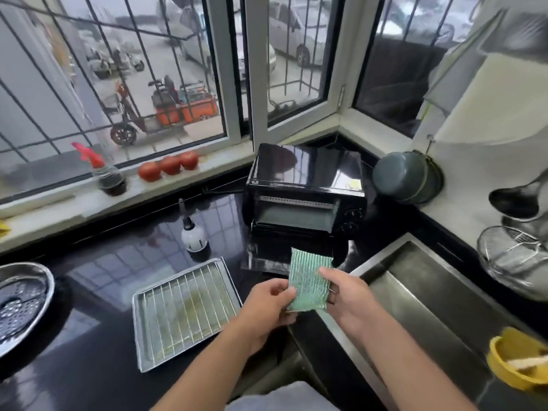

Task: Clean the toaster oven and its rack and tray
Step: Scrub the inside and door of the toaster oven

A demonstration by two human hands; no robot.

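Note:
A black toaster oven [305,176] stands in the counter's corner with its door [267,259] folded down and open. In front of it I hold a green scrubbing sponge [308,280] upright between both hands. My left hand [267,304] grips its lower left edge, and my right hand [347,292] pinches its right edge. To the left, on the black counter, lies the metal tray [139,330] with the wire rack [184,310] resting inside it; the tray bottom looks greasy.
A small white spray bottle [193,232] stands behind the tray. The steel sink [430,292] is to the right, with a yellow bowl [510,363] at its near corner. A perforated steel basin [20,298] sits far left. Tomatoes [170,166] and a sauce bottle [109,176] line the windowsill.

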